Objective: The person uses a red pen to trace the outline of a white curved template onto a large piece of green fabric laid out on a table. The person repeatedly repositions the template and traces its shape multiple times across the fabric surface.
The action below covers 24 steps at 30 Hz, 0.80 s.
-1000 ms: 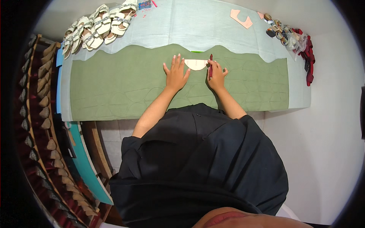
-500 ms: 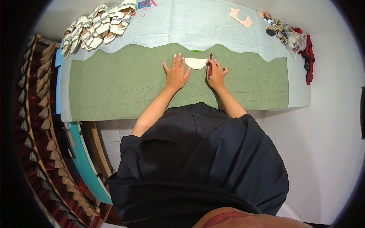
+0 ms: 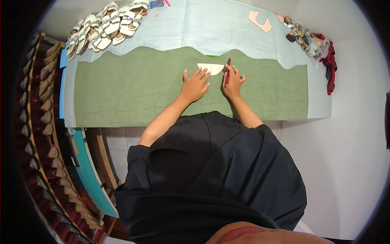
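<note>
A wide green sheet of material [image 3: 134,81] with a wavy far edge lies across the table, its right and lower parts covered in drawn outlines. On it, near the far edge, rests a pale half-round template [image 3: 215,69], straight side away from me. My left hand [image 3: 196,85] lies with fingers spread, fingertips on the template's left part. Beside the template's right end, my right hand [image 3: 232,83] grips a dark red pen [image 3: 227,77], held nearly upright. Whether the pen's tip touches the sheet is hidden by the fingers.
White sandals [image 3: 109,24] are heaped at the far left of the pale-covered table [image 3: 219,28]. A peach cut-out template [image 3: 260,22] lies at the far right, near small rolls [image 3: 298,34] and dark red material [image 3: 331,69]. Racks of shoe forms [image 3: 48,105] stand left; a white wall rises right.
My left hand has shifted right and nearer me, from beside the template onto it. The right hand, still gripping the pen, has moved slightly right, and the template's right end shows more.
</note>
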Each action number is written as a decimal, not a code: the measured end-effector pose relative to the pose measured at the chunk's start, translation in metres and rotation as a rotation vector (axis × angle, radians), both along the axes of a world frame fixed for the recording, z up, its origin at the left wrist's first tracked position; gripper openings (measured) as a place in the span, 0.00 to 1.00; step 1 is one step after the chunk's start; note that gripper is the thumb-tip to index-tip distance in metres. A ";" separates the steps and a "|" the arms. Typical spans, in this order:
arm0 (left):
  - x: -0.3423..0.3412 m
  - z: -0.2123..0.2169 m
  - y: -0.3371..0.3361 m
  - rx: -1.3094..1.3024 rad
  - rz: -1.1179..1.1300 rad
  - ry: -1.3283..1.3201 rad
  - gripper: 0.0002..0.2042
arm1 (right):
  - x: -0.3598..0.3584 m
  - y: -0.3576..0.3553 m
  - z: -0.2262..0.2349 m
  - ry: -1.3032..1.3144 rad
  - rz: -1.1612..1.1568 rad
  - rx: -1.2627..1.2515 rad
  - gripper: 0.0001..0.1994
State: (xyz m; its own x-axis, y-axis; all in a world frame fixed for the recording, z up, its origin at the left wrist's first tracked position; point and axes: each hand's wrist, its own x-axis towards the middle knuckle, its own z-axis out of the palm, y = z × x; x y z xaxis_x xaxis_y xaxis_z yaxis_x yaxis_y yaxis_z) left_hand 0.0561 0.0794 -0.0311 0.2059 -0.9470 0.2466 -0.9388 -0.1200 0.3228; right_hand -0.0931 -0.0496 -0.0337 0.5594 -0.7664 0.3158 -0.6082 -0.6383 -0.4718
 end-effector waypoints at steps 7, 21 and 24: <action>-0.001 0.000 0.000 -0.003 -0.020 0.008 0.21 | 0.000 -0.001 0.001 -0.027 -0.014 0.012 0.14; -0.012 0.005 -0.006 -0.094 0.042 -0.045 0.17 | 0.085 -0.025 0.028 -0.338 0.091 0.422 0.14; -0.011 0.005 -0.006 -0.067 0.033 -0.038 0.16 | 0.090 -0.026 0.020 -0.258 0.101 0.407 0.14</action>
